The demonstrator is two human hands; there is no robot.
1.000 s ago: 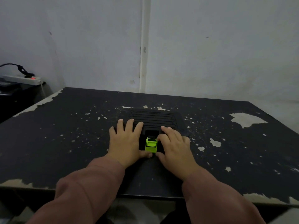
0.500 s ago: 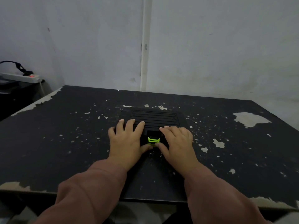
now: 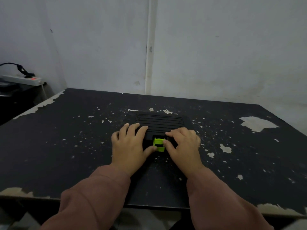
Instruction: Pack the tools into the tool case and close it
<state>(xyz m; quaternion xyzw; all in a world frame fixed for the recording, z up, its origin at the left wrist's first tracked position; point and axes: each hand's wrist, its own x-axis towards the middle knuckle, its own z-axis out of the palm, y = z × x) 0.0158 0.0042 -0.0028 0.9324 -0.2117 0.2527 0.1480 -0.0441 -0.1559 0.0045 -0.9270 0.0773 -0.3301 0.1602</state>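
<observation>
A black tool case (image 3: 159,122) with a ribbed lid lies closed flat on the dark table (image 3: 66,138). Its lime-green latch (image 3: 159,144) sits at the near edge, between my two hands. My left hand (image 3: 128,145) rests palm down on the case's left part, with its thumb touching the latch from the left. On the right part lies my right hand (image 3: 183,145), whose thumb presses the latch from the right. No tools are visible outside the case.
The table's black paint is chipped, with pale patches at the right (image 3: 256,123) and along the edges. A white power strip (image 3: 23,80) with a lit red switch sits on a low surface at far left. Grey walls stand close behind the table.
The green latch showed as a thin strip half a second ago and now shows more of its face. Both thumbs have stayed on it; the hands have hardly shifted.
</observation>
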